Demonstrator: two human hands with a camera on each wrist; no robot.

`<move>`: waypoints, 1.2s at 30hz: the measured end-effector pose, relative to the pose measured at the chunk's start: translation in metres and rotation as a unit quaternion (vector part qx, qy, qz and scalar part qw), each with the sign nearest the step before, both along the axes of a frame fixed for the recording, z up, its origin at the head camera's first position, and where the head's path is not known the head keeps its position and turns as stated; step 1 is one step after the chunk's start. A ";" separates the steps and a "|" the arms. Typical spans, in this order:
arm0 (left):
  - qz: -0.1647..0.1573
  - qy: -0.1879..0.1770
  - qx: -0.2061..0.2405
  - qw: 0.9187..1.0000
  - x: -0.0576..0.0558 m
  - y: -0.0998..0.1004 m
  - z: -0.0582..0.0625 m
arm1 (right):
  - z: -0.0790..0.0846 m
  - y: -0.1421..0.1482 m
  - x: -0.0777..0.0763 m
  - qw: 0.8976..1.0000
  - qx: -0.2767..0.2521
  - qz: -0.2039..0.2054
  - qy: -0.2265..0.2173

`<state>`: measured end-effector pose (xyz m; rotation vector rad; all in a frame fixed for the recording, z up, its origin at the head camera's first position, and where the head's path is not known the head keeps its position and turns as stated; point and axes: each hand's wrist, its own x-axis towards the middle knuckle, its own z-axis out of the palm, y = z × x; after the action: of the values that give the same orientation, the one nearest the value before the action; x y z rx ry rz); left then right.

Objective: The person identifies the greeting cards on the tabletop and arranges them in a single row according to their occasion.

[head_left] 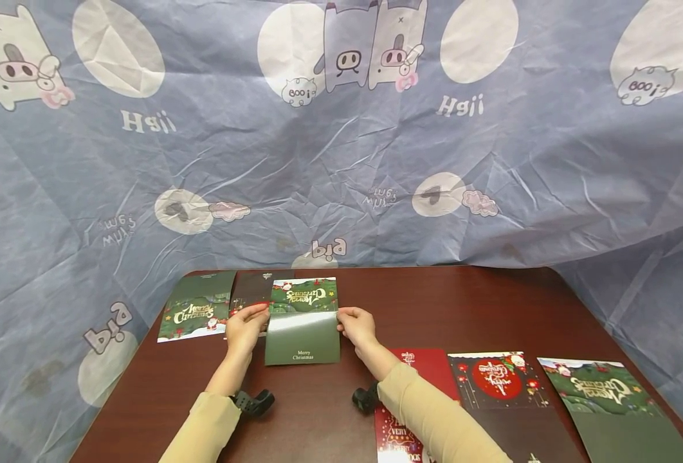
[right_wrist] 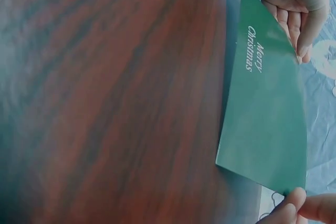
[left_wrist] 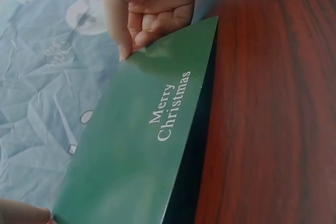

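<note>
The right sleeve (head_left: 437,415) crosses the red card (head_left: 428,373). I see the left hand (head_left: 245,328) and right hand (head_left: 359,326), fingers (head_left: 253,310) grasping opposite edges of a green card (head_left: 303,337) between them, over the worktop (head_left: 301,424). Uneven pull could crease it; a slackened grip could drop it.

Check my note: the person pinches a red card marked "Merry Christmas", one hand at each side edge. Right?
The colour is wrong: the head view shows a green card marked "Merry Christmas", pinched at one side edge by the left hand and at the other by the right hand.
</note>
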<state>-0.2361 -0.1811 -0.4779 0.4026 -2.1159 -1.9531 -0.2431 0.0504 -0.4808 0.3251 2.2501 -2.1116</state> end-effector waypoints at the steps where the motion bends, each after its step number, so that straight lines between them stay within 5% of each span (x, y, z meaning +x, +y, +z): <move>1: -0.001 0.000 -0.003 1.000 -0.001 0.002 0.000 | -0.001 0.001 -0.001 1.000 0.001 -0.003 0.001; 15: -0.004 -0.003 -0.053 0.999 -0.018 0.020 0.001 | 0.002 0.009 -0.017 0.999 0.004 -0.043 -0.007; 27: 0.004 -0.013 -0.109 0.994 -0.026 0.032 -0.005 | 0.005 0.017 -0.025 0.999 0.005 -0.036 -0.023; 36: -0.007 -0.017 -0.097 0.995 -0.032 0.036 -0.002 | 0.008 0.021 -0.028 1.000 0.002 -0.025 -0.011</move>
<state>-0.2684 -0.1449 -0.4803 0.3862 -2.3095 -1.7371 -0.2711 0.0717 -0.4729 0.4053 2.2567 -2.1173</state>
